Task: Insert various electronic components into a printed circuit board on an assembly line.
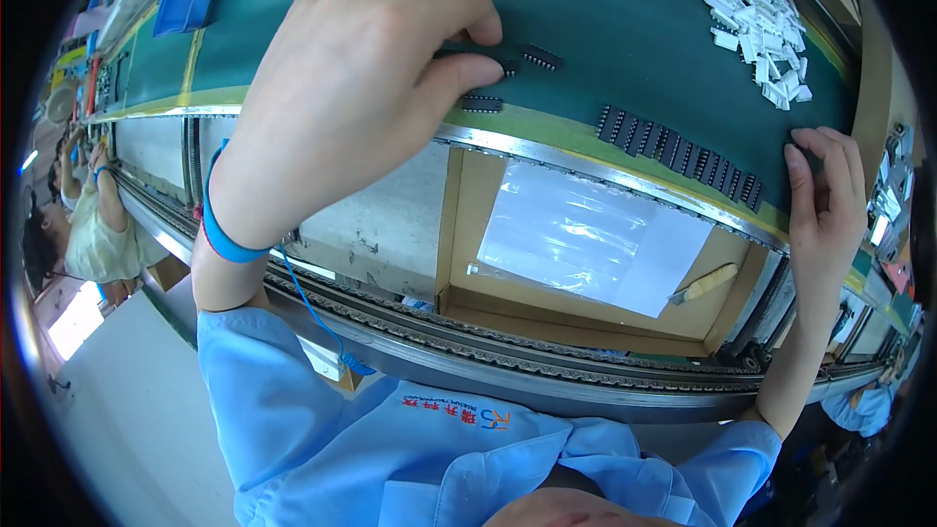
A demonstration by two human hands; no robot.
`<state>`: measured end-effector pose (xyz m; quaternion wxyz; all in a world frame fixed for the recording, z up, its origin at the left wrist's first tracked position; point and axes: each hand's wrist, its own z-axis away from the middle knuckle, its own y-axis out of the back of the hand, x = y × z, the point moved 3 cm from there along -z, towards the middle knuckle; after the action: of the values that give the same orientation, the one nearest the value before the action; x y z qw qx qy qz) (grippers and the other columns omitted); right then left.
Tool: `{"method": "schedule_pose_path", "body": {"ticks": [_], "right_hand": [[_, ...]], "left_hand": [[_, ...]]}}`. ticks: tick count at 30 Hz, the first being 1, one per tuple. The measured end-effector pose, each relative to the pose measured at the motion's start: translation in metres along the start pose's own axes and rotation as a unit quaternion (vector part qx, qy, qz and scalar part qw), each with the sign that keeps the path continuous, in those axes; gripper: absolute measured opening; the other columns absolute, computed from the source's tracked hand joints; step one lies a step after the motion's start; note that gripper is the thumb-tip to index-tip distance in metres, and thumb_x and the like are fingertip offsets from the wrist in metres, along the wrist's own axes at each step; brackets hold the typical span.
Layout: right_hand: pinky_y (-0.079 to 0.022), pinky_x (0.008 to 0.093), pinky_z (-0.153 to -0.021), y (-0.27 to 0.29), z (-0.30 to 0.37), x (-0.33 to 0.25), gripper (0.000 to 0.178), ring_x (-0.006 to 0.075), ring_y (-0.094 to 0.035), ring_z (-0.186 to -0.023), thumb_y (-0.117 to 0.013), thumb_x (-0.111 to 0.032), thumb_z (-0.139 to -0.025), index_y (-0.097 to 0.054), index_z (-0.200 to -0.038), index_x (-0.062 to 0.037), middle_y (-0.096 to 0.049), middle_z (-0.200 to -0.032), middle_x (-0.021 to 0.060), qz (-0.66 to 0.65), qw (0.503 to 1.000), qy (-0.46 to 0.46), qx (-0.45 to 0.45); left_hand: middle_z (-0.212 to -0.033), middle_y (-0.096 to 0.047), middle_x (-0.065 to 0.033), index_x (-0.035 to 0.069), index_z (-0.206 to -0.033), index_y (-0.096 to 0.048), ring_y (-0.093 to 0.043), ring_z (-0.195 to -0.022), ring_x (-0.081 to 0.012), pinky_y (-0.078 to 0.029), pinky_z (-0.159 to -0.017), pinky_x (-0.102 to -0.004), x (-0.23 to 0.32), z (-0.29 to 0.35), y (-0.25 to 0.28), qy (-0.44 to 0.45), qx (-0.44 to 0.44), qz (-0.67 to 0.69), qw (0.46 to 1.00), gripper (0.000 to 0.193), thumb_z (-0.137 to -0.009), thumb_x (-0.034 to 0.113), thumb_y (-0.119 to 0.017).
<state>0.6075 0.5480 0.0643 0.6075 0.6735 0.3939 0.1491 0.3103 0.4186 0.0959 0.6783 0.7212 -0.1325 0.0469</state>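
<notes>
Two of my left hand (356, 78) fingers pinch a tiny, light, stiff black chip (468, 51) by its sides, while my right hand (825, 195) rests open.

There is one view, from a camera worn on the person's head, looking steeply down and forward over the chest. The blue shirt (410, 459) fills the lower edge, very near the lens. Beyond it the view crosses the metal rail (508, 356) and reaches the green bench top (625, 49), which runs across the upper half. The left hand (351, 88) sits close and looms large; the right hand (825, 205) is out toward the right rim. The wide lens bends the bench edge into a curve and darkens the corners. At the far left rim another worker (93, 224) shows, small and probably some way off.
</notes>
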Motion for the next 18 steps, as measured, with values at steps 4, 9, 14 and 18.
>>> {"method": "schedule_pose_path", "body": {"ticks": [4, 9, 14, 18], "right_hand": [[-0.042, 0.0224, -0.055, 0.016, 0.009, -0.019, 0.022, 0.0099, -0.054, -0.065, -0.067, 0.000, -0.087, -0.066, -0.108, -0.0051, -0.062, -0.106, 0.0064, -0.073, 0.996, -0.039, -0.032], [-0.036, 0.0217, -0.047, 0.012, 0.023, -0.028, 0.034, 0.0100, -0.048, -0.058, -0.071, 0.006, -0.078, -0.064, -0.110, -0.0031, -0.064, -0.104, 0.0085, -0.149, 0.989, -0.010, -0.024], [-0.041, 0.0235, -0.048, 0.014, 0.024, -0.022, 0.037, 0.0120, -0.054, -0.060, -0.072, 0.005, -0.078, -0.063, -0.112, -0.0029, -0.065, -0.100, 0.0084, -0.166, 0.985, -0.018, -0.042], [-0.042, 0.0242, -0.049, 0.011, 0.023, -0.021, 0.040, 0.0131, -0.054, -0.059, -0.074, 0.003, -0.077, -0.063, -0.114, -0.0037, -0.064, -0.100, 0.0083, -0.171, 0.984, -0.006, -0.050]], "left_hand": [[-0.089, -0.063, -0.0029, 0.005, -0.089, -0.064, -0.052, -0.071, -0.0199, -0.038, -0.077, -0.0323, 0.000, -0.002, -0.006, -0.035, -0.002, -0.008, 0.999, 0.015, -0.077, 0.006, -0.073], [-0.086, -0.063, -0.0039, 0.004, -0.089, -0.063, -0.051, -0.071, -0.0203, -0.040, -0.072, -0.0313, 0.011, -0.004, -0.005, -0.025, 0.011, -0.014, 1.000, 0.014, -0.077, 0.003, -0.071], [-0.079, -0.063, -0.0028, 0.004, -0.097, -0.067, -0.047, -0.069, -0.0161, -0.041, -0.069, -0.0296, 0.037, -0.007, -0.013, 0.054, -0.004, 0.065, 0.996, 0.017, -0.081, 0.001, -0.068], [-0.076, -0.059, -0.0021, 0.005, -0.102, -0.069, -0.045, -0.068, -0.0169, -0.040, -0.069, -0.0301, 0.039, -0.010, -0.018, 0.001, 0.006, 0.042, 0.999, 0.021, -0.081, 0.002, -0.069]]}}
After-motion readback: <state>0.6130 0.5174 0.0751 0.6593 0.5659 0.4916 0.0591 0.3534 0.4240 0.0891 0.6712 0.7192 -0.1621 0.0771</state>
